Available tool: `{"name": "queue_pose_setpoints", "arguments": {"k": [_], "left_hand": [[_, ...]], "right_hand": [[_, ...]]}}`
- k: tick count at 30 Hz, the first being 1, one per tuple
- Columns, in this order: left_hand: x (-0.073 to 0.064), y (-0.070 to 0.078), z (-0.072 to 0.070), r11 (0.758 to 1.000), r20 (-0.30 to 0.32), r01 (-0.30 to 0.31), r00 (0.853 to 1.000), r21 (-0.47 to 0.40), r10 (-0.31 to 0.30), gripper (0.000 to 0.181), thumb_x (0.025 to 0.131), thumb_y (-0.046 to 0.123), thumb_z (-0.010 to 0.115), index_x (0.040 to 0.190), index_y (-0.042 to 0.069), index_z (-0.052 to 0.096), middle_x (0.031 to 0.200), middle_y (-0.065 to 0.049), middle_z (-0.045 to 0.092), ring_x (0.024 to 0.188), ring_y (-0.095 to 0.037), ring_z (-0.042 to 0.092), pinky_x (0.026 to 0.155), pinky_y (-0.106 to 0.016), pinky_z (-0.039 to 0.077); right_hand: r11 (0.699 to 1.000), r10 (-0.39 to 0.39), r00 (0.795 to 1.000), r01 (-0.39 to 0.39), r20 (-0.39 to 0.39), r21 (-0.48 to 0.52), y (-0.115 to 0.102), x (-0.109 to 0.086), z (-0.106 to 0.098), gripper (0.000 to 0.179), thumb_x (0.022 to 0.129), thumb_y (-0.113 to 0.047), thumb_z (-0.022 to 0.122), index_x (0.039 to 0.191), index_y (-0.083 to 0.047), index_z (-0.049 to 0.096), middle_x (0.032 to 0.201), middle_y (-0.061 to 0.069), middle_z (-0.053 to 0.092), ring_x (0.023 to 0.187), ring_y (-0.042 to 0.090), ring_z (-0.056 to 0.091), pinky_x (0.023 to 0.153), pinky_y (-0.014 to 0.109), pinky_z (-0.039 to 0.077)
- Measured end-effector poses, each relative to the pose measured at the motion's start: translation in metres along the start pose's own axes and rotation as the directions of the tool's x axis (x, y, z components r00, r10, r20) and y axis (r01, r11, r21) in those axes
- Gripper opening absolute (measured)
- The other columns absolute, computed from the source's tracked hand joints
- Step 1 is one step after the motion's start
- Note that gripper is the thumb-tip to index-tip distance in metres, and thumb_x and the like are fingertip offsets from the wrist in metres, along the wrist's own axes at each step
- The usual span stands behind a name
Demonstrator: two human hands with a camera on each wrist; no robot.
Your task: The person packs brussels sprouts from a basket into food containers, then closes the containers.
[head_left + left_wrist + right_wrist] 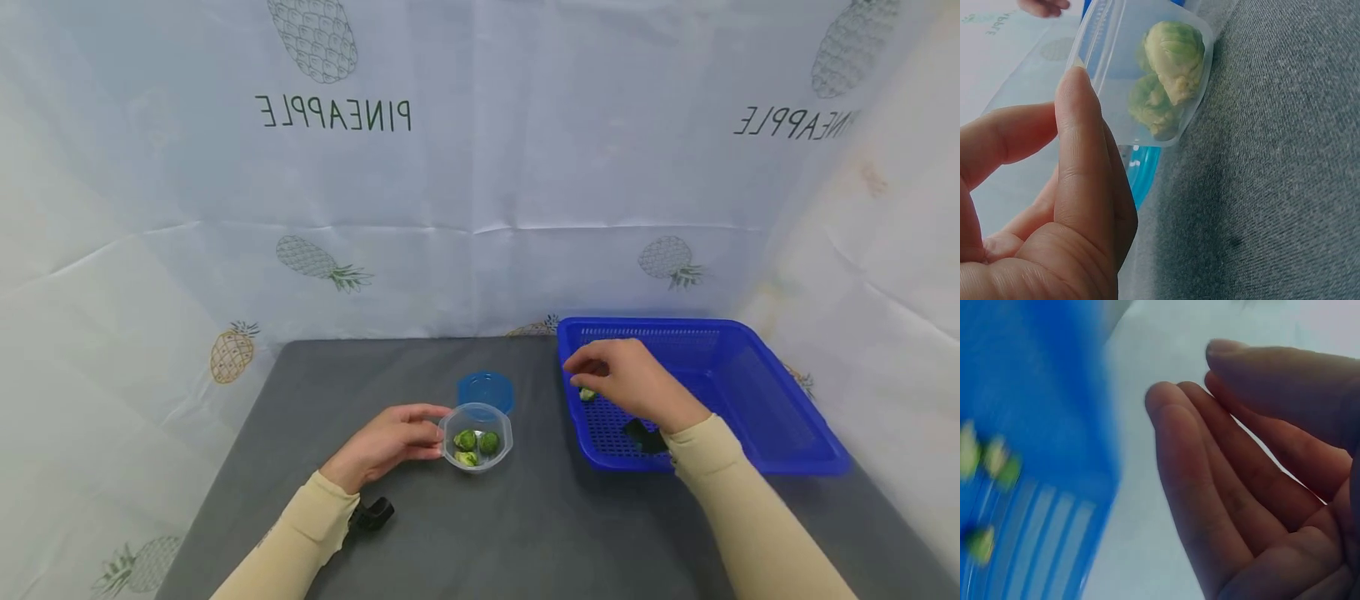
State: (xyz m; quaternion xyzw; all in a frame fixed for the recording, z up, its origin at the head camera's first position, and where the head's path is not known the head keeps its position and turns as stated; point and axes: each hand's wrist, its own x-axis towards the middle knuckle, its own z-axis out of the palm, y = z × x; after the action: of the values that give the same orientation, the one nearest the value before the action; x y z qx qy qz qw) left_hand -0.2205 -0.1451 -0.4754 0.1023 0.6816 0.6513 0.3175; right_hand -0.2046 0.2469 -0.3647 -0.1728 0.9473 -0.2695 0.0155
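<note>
In the head view, a small clear plastic container holds three green Brussels sprouts. My left hand grips its left side, with the fingertips at the rim. Up close in the left wrist view, Brussels sprouts show through the container's wall. My right hand is over the left part of a blue plastic basket, its fingers loosely bent. Nothing is between its thumb and fingers in the right wrist view. A Brussels sprout lies under that hand, and several blurred sprouts appear inside the basket.
Just behind the container lies a blue round lid. A dark strap-like piece is seen at the right wrist, and a black device at the left. White curtains with pineapple prints surround the grey table.
</note>
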Motion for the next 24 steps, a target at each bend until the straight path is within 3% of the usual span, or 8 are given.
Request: {"name": "queue_pose_setpoints", "arguments": {"k": [5,12,17,24], "left_hand": [[0.001,0.001,0.000,0.999,0.016,0.009,1.000,-0.032,-0.008,0.058,0.106,0.012,0.067,0.159,-0.001,0.049,0.121,-0.017,0.069,0.096,-0.014,0.074,0.094,-0.031,0.066],[0.000,0.002,0.001,0.998,0.022,0.021,1.000,-0.059,-0.020,0.059,0.105,0.011,0.067,0.159,-0.002,0.049,0.118,-0.016,0.068,0.095,-0.013,0.074,0.092,-0.030,0.066],[0.000,0.000,0.001,0.997,0.025,0.018,1.000,-0.069,-0.017,0.059,0.105,0.011,0.067,0.159,-0.003,0.049,0.119,-0.017,0.069,0.095,-0.013,0.074,0.092,-0.029,0.066],[0.000,0.001,0.002,0.997,0.023,0.017,1.000,-0.081,-0.015,0.059,0.104,0.010,0.068,0.159,-0.002,0.048,0.118,-0.016,0.069,0.095,-0.013,0.074,0.091,-0.028,0.066]], "right_hand": [[0.995,0.089,0.996,-0.088,0.018,-0.042,0.048,0.010,-0.021,0.020,0.104,-0.017,0.074,0.122,-0.015,0.081,0.115,0.004,0.081,0.105,0.023,0.076,0.093,0.051,0.063],[0.982,0.188,0.980,-0.185,0.070,-0.047,0.105,0.016,-0.025,0.027,0.105,-0.019,0.071,0.127,-0.005,0.078,0.123,0.014,0.079,0.117,0.039,0.072,0.099,0.059,0.060],[0.971,0.239,0.968,-0.237,0.073,-0.038,0.125,0.021,-0.021,0.028,0.103,-0.020,0.074,0.125,-0.003,0.079,0.124,0.018,0.078,0.117,0.042,0.071,0.099,0.060,0.060],[0.957,0.290,0.954,-0.289,0.076,-0.020,0.136,0.030,-0.011,0.032,0.098,-0.021,0.079,0.123,0.000,0.079,0.120,0.020,0.078,0.112,0.042,0.072,0.095,0.059,0.061]]}}
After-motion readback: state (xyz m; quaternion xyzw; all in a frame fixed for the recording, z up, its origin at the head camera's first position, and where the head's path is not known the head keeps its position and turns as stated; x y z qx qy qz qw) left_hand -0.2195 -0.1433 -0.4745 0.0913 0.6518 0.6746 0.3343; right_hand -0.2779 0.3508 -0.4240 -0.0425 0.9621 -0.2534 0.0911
